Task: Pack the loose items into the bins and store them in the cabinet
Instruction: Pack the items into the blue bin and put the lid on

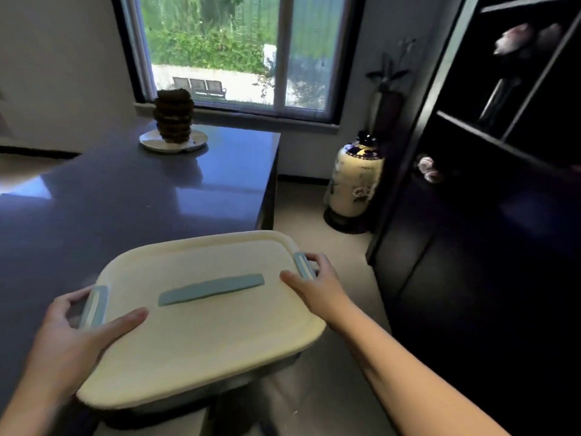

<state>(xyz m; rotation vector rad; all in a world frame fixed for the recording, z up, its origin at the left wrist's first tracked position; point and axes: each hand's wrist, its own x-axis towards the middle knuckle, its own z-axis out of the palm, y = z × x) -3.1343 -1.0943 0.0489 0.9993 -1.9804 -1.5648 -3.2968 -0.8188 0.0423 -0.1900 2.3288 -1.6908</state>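
Observation:
A storage bin with a cream lid [201,328] and a pale blue handle strip along its middle is held in front of me, partly past the table's right edge. My left hand [78,328] grips the blue latch on the bin's left end, thumb lying on the lid. My right hand [314,281] grips the blue latch on the right end, thumb on the lid. The bin's body is hidden under the lid. A dark cabinet [484,231] with open shelves stands to the right.
A glossy dark blue table [135,196] lies to the left, with a brown stacked object on a white plate [174,140] near the window. A large cream floor vase [355,184] stands between table and cabinet. Pale floor runs below.

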